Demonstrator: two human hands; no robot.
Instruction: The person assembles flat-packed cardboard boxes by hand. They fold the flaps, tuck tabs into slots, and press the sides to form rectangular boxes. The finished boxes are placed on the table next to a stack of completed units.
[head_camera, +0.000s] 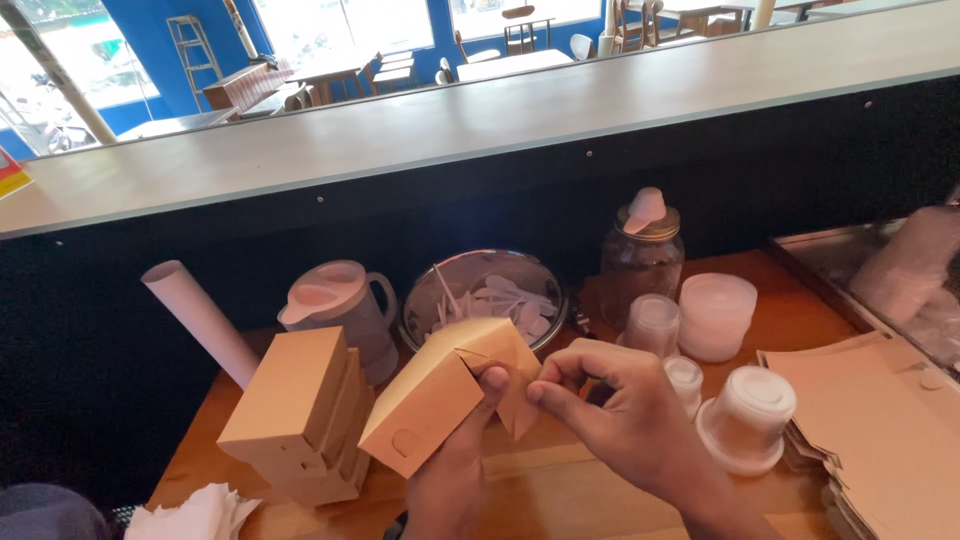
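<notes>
1. Head view: my left hand (455, 470) comes up from below and cradles a brown cardboard box (440, 395); the fingers are closed round its open end, thumb tip on the flap edge.
2. My right hand (620, 410) is just to the right of the left one. Its thumb and forefinger are pinched shut on the box's triangular flap (515, 385), and the other fingers are curled in loosely.
3. The box sits tilted between both hands, above the wooden worktop (540, 480), closed end pointing down and to the left.
4. Left of my left hand, touching the box or nearly so, stands a stack of folded boxes (300, 415). Beyond it are a white paper roll (200, 320) and a plastic jug (335, 305).
5. Straight beyond my hands is a metal bowl (485, 295) holding pale plastic spoons.
6. Right of my right hand are small lidded plastic cups (745, 415), a glass jar (642, 260) and a pile of flat cardboard sheets (880, 430).
7. Crumpled white tissue (195, 515) lies low at the far left.
</notes>
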